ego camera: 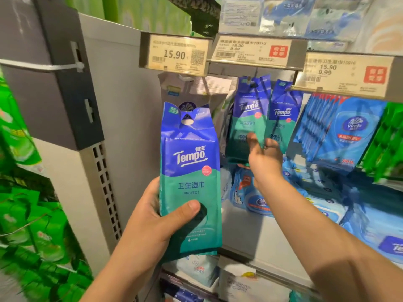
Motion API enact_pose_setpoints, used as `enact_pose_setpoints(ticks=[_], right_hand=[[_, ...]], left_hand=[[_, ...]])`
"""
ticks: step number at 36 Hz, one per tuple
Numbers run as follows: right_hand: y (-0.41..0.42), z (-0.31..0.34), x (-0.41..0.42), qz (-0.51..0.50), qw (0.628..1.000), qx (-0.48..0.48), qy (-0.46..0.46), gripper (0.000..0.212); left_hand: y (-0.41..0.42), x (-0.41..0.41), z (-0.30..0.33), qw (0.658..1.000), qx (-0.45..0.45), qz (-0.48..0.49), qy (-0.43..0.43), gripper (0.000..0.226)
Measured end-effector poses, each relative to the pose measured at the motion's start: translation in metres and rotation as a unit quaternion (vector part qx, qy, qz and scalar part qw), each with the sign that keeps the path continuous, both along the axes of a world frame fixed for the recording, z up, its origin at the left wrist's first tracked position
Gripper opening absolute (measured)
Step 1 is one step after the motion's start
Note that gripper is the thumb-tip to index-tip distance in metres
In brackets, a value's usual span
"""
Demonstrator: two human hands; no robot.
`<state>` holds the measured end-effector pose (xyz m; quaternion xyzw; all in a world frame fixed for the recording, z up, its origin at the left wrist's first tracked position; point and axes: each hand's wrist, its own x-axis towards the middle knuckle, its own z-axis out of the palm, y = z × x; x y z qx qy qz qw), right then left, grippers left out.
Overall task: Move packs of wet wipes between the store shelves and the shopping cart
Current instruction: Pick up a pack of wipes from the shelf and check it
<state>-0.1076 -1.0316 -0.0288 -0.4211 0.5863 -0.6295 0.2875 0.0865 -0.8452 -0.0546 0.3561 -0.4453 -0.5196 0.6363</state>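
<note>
Left hand [152, 216] grips a Tempo pack [189, 182]; right hand [265, 158], fingers loose, touches the hanging packs [248, 118]. Part them, then thread the pack's hole onto the hook.

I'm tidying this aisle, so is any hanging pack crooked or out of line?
Yes. The two Tempo packs on the middle hook hang tilted and splayed apart, where the right hand touches them. The left hand holds another Tempo pack upright.

blue-over-teal tempo pack [190, 171] with white lettering, pale price tags [174, 53] with red stamps, possibly green packs [19, 131] left.
</note>
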Motion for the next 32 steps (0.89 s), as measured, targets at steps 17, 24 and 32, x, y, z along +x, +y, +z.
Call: enact_pose_setpoints(ticks=[17,24,32], right_hand=[[0.041,-0.051,-0.028,0.073,0.989,0.023,-0.123,0.022],[0.098,-0.047,-0.018,0.171,0.973,0.011,-0.152,0.018],[0.170,-0.028,-0.009,0.459,0.886,0.002,-0.074,0.064]], left_hand=[[-0.010,-0.006,0.001,0.999,-0.003,0.016,-0.034,0.047],[-0.016,-0.020,0.006,0.999,-0.018,0.014,-0.040,0.056],[-0.016,-0.033,0.012,0.997,-0.055,-0.034,-0.034,0.046]])
